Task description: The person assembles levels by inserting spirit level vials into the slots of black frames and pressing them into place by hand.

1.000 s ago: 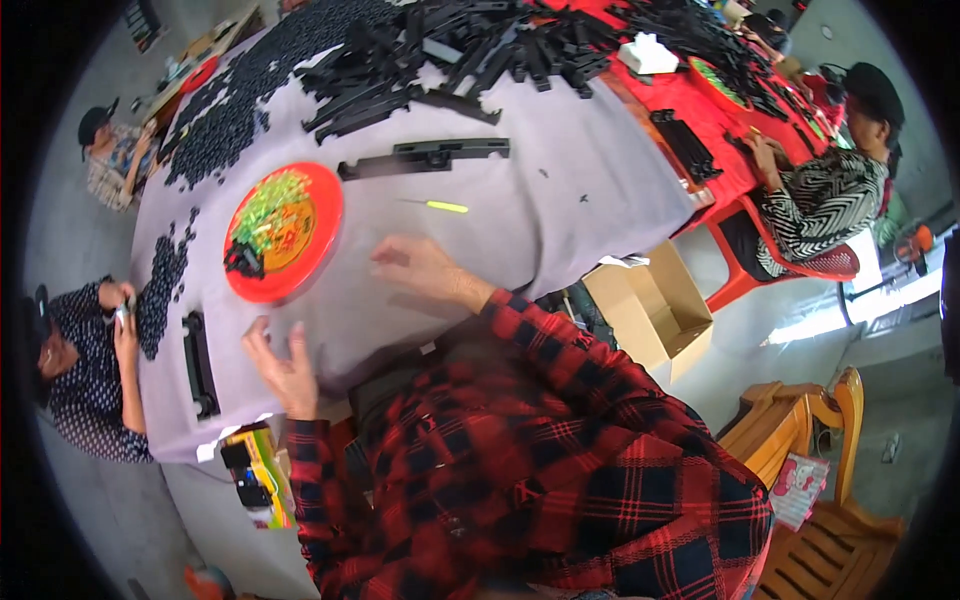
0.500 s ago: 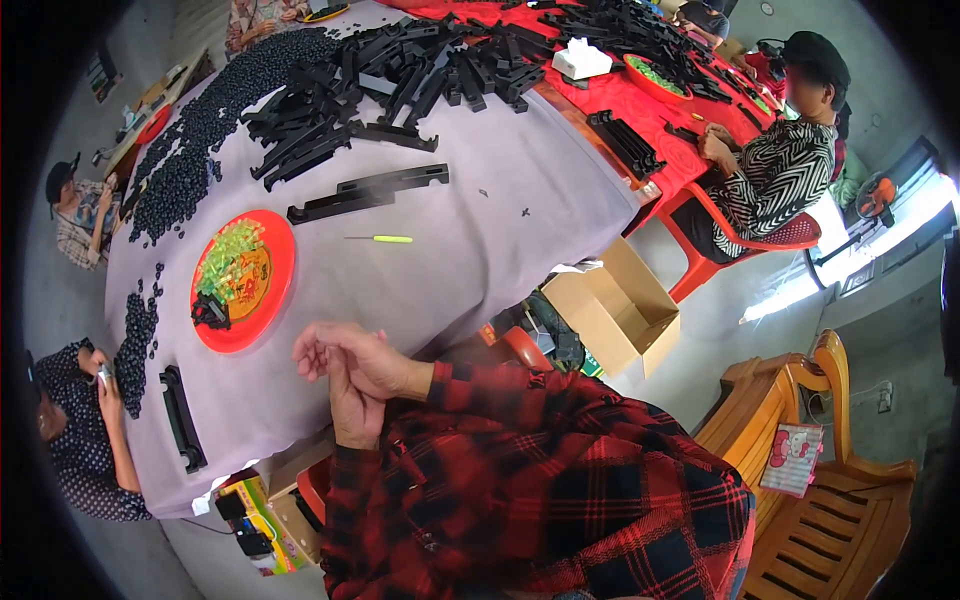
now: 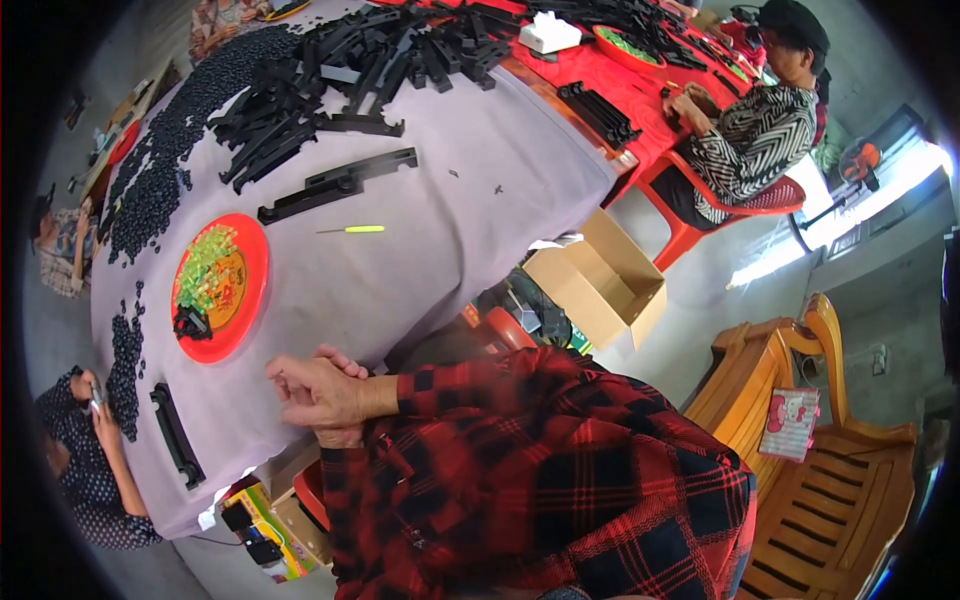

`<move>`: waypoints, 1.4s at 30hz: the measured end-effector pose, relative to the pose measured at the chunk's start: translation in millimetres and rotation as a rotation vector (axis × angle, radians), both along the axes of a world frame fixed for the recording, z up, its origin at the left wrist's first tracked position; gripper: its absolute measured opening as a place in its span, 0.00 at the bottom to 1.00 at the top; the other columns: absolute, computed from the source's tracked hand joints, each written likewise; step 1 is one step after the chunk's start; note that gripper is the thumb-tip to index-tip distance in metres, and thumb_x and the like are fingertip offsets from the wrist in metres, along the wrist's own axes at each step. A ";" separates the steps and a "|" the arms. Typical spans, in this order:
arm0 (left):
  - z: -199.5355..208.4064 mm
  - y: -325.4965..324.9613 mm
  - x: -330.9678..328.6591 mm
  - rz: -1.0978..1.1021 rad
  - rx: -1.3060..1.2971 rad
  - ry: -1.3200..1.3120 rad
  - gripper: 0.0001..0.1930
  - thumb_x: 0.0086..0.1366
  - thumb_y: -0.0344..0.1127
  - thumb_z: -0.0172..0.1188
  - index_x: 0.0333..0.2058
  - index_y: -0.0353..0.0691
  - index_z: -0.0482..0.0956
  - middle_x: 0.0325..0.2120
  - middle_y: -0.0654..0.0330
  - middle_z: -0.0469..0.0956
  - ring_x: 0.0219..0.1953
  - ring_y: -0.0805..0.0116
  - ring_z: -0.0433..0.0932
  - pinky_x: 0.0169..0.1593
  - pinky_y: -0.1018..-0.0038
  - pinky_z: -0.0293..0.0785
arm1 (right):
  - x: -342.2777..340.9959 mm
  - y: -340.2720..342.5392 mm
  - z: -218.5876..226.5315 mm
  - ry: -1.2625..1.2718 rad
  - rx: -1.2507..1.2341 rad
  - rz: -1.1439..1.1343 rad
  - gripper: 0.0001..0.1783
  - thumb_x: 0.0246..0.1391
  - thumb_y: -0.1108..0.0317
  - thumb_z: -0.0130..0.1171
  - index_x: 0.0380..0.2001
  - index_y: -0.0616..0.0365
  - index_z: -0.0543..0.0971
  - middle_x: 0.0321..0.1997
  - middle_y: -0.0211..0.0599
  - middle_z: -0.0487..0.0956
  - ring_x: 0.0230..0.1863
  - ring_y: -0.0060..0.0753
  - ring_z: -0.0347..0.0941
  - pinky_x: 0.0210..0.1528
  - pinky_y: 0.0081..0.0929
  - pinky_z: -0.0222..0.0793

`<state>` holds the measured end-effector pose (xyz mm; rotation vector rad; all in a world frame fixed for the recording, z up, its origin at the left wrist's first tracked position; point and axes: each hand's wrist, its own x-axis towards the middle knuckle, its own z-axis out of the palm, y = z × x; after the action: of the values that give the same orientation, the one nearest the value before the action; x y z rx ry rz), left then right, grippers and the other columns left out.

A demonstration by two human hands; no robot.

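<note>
My right hand [image 3: 325, 392] lies across my left hand [image 3: 340, 437] over the table's near edge. Its fingers are loosely bent and apart, with nothing seen in them. Most of my left hand is hidden beneath; a few of its fingertips stick out past the right hand, near the wrist, and no object shows in it. Nearest to both hands is a red plate [image 3: 256, 262] bearing small translucent green pieces [image 3: 205, 262] and a few black pieces [image 3: 190, 322]. Beyond lies a thin tool with a yellow-green handle [image 3: 363, 229]. Two long black plastic bars [image 3: 340, 184] lie farther off.
Black bars [image 3: 370, 60] are heaped at the back, beside many small black round pieces [image 3: 170, 150]. Another black bar [image 3: 178, 435] lies near left. Co-workers sit at left and right. An open cardboard box [image 3: 590, 265] and a wooden bench [image 3: 800, 460] stand at right.
My hands have shifted slightly left and down, and the right hand has slid over the left, now covering more of it. The whole view has moved a little; the table items lie as before.
</note>
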<state>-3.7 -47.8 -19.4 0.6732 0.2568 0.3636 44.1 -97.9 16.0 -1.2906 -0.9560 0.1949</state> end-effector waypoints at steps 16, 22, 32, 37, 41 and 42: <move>51.1 -9.7 -4.6 0.007 -0.045 -0.068 0.47 0.73 0.71 0.39 0.67 0.28 0.58 0.65 0.38 0.64 0.69 0.44 0.64 0.72 0.53 0.58 | 55.7 -13.4 -9.2 -0.735 0.057 0.094 0.22 0.61 0.47 0.55 0.34 0.57 0.78 0.32 0.40 0.74 0.38 0.45 0.72 0.48 0.38 0.67; 60.6 11.0 -14.1 -0.025 -0.174 -0.046 0.44 0.75 0.67 0.41 0.68 0.28 0.57 0.67 0.43 0.63 0.70 0.51 0.62 0.73 0.56 0.57 | 70.1 -17.1 -14.7 -0.578 -0.149 -0.033 0.21 0.60 0.45 0.58 0.36 0.53 0.76 0.36 0.41 0.76 0.43 0.51 0.74 0.48 0.45 0.65; 12.0 49.5 -20.7 0.073 0.137 0.276 0.16 0.73 0.42 0.60 0.55 0.42 0.76 0.51 0.65 0.78 0.53 0.73 0.76 0.60 0.68 0.71 | 76.9 -14.4 -30.0 -0.419 -0.349 -0.102 0.13 0.61 0.58 0.57 0.30 0.57 0.76 0.31 0.45 0.77 0.37 0.57 0.75 0.43 0.50 0.70; 12.0 41.1 -17.2 0.116 0.237 0.310 0.16 0.73 0.39 0.60 0.56 0.44 0.75 0.49 0.67 0.79 0.49 0.73 0.79 0.51 0.73 0.77 | 75.5 -18.6 -29.3 -0.522 -0.336 -0.070 0.11 0.59 0.62 0.58 0.26 0.56 0.76 0.29 0.42 0.77 0.36 0.53 0.76 0.43 0.48 0.70; 1.4 49.3 -21.3 0.105 0.222 0.253 0.17 0.73 0.37 0.59 0.58 0.43 0.73 0.49 0.66 0.79 0.49 0.73 0.80 0.49 0.74 0.78 | 75.3 -15.7 -32.7 -0.604 -0.309 -0.125 0.11 0.60 0.61 0.57 0.27 0.54 0.76 0.29 0.39 0.78 0.35 0.48 0.77 0.42 0.43 0.69; 0.9 48.6 -19.6 0.101 0.220 0.253 0.17 0.73 0.37 0.59 0.58 0.43 0.73 0.49 0.66 0.79 0.49 0.73 0.80 0.49 0.74 0.78 | 76.0 -17.6 -33.6 -0.683 -0.306 -0.141 0.11 0.60 0.60 0.57 0.27 0.54 0.76 0.29 0.37 0.78 0.35 0.46 0.77 0.42 0.42 0.69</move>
<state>-23.2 0.8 -18.5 0.9264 0.4979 0.4067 120.1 -115.5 -17.5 -1.7492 -1.4401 -0.2387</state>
